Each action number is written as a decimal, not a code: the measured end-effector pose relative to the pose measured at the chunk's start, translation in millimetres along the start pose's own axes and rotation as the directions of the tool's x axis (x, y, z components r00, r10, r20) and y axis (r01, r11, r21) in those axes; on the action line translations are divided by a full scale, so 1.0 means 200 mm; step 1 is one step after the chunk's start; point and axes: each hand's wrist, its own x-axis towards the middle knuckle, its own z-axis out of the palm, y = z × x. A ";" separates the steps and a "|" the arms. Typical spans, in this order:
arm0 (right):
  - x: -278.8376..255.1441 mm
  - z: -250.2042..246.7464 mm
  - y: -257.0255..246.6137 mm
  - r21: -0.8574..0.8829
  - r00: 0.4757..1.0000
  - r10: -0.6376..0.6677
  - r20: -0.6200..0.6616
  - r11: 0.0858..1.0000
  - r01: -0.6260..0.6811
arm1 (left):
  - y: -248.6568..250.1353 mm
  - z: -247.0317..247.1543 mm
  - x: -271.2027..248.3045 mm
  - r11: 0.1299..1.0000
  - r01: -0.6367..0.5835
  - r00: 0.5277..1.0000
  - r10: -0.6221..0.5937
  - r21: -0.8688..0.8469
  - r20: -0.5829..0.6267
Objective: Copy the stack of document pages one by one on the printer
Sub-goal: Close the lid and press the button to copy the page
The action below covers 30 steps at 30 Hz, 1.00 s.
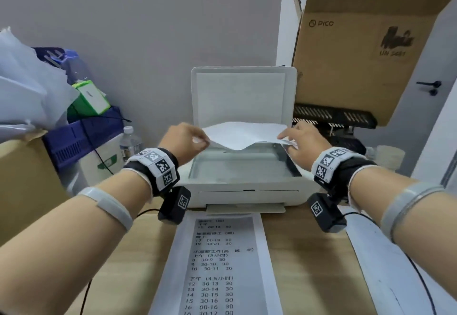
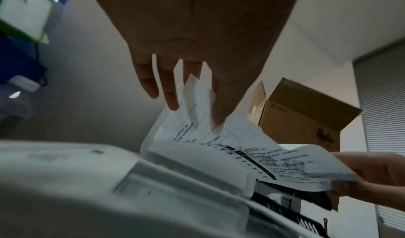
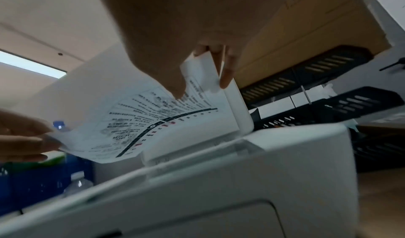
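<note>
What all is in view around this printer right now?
printer: one, white, desk middle, lid up
held page: one, white, print facing down, sagging over the glass
printed sheet: one, white, in front of the printer
cardboard box: one, brown, right of the printer
black tray: one, under the box
blue crate: one, left
water bottle: one, clear, beside the crate
left hand: pinches the page's left edge
right hand: pinches its right edge

Printed page (image 3: 140, 120) between both hands (image 3: 175, 54)
</note>
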 end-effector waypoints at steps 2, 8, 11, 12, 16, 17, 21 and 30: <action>-0.02 0.11 0.02 -0.002 0.998 0.001 0.057 1.000 -0.001 | -0.04 0.08 -0.02 0.998 0.035 0.998 -0.038 0.048 0.057; -0.04 0.24 0.08 -0.071 0.923 0.062 0.379 0.997 -0.037 | -0.14 0.19 -0.05 0.988 0.118 0.931 -0.146 0.102 0.334; -0.06 0.26 0.11 -0.037 0.905 0.055 0.423 0.998 -0.043 | -0.16 0.20 -0.04 0.984 0.136 0.917 -0.168 0.113 0.361; -0.07 0.26 0.11 -0.026 0.906 0.049 0.419 0.999 -0.042 | -0.16 0.20 -0.04 0.983 0.141 0.915 -0.174 0.116 0.365; -0.11 0.26 0.12 0.000 0.917 0.022 0.399 1.000 -0.024 | -0.18 0.23 -0.04 0.978 0.110 0.908 -0.172 0.177 0.383; -0.12 0.26 0.11 0.002 0.915 0.021 0.403 1.000 -0.024 | -0.18 0.23 -0.04 0.976 0.111 0.905 -0.176 0.186 0.387; -0.13 0.25 0.11 -0.002 0.904 0.023 0.426 1.000 -0.024 | -0.16 0.24 -0.03 0.972 0.092 0.897 -0.175 0.216 0.406; 0.07 0.19 0.01 0.035 0.949 0.037 0.313 0.998 -0.051 | -0.18 0.14 0.24 0.985 0.158 0.931 -0.172 0.072 0.320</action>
